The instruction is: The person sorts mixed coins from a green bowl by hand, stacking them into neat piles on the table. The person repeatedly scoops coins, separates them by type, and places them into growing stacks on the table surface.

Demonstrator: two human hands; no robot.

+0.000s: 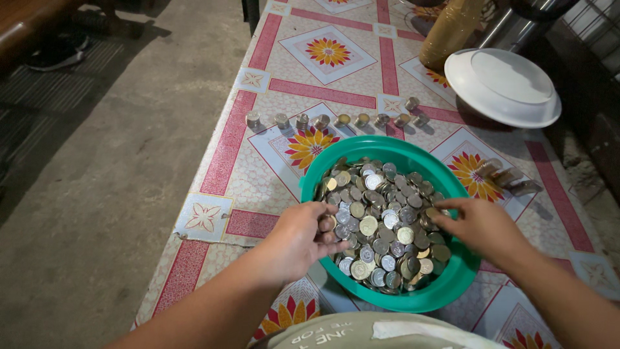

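Observation:
A green plastic bowl [394, 150] full of mixed silver and gold coins [381, 220] sits on the table in front of me. My left hand [298, 238] rests on the bowl's left rim, fingers curled around a small stack of coins. My right hand [479, 224] reaches in from the right side, fingertips pinching a coin at the edge of the pile. Beyond the bowl stands a row of several short coin stacks [336, 120]. More stacks lie toppled [507, 176] to the right of the bowl.
The table wears a patterned cloth [323, 90] with red bands and flower squares. An upturned white plate [502, 85], a tan bottle [449, 32] and a metal pot [510, 26] stand at the far right. Concrete floor [116, 161] lies left of the table edge.

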